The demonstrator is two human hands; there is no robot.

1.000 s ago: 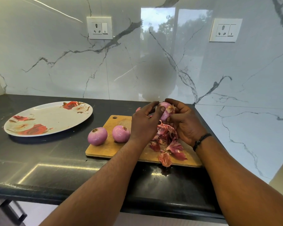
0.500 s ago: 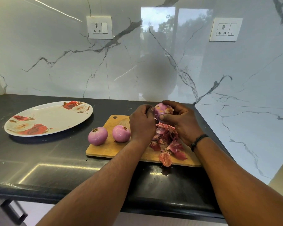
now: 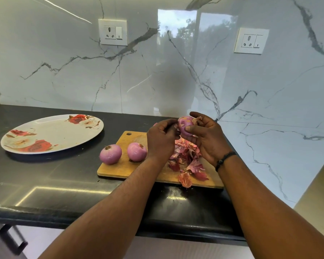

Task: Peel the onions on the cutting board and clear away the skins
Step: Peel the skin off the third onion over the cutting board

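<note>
right hand (image 3: 207,139) grips onion (image 3: 185,126) | left hand (image 3: 162,140) curled beside it (above skins (image 3: 185,157))

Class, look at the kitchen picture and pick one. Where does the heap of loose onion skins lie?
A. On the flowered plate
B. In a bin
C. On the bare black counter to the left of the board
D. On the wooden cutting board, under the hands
D: the pile of onion skins lies on the right part of the cutting board, below the hands, while the flowered plate holds no skins.
</note>
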